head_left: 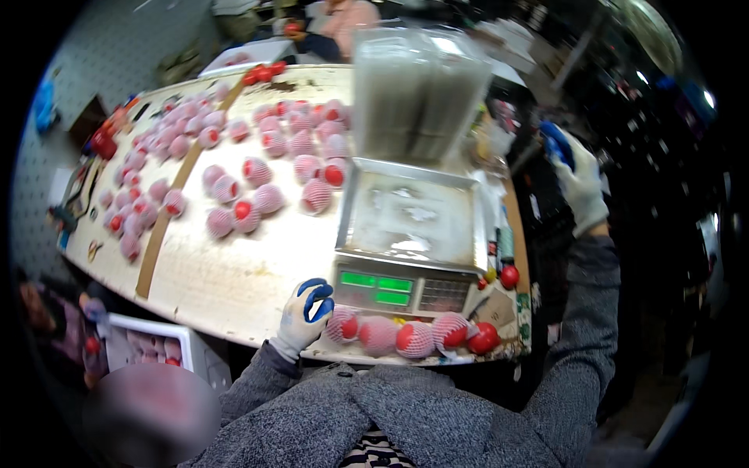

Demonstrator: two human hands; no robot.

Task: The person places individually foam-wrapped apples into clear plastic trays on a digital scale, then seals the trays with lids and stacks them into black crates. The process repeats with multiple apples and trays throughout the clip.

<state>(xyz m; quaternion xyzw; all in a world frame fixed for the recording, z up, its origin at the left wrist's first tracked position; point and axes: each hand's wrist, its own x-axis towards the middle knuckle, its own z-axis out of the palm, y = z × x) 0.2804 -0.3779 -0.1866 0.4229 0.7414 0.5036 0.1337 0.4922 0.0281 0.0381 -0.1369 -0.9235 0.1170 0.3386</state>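
My left hand [303,318], in a white glove with blue-coated fingers, is at the table's front edge. Its fingers curve apart with nothing between them, beside a red round fruit in a foam net [342,325]. That fruit starts a row of several netted fruits [415,340] along the edge, ending at a bare red fruit [484,338]. Behind the row stands a scale [374,287] with lit green displays and a bare metal pan [413,222]. My right hand [579,179], gloved alike, is raised beyond the table's right side. Its fingers are loosely bent, and I see nothing in them.
Stacked clear plastic trays [417,97] rise behind the scale. Many netted fruits [300,143] are spread over the white table [234,285]. A white foam box [148,321] holds fruit at lower left, near another person. Someone else [347,31] sits across the table.
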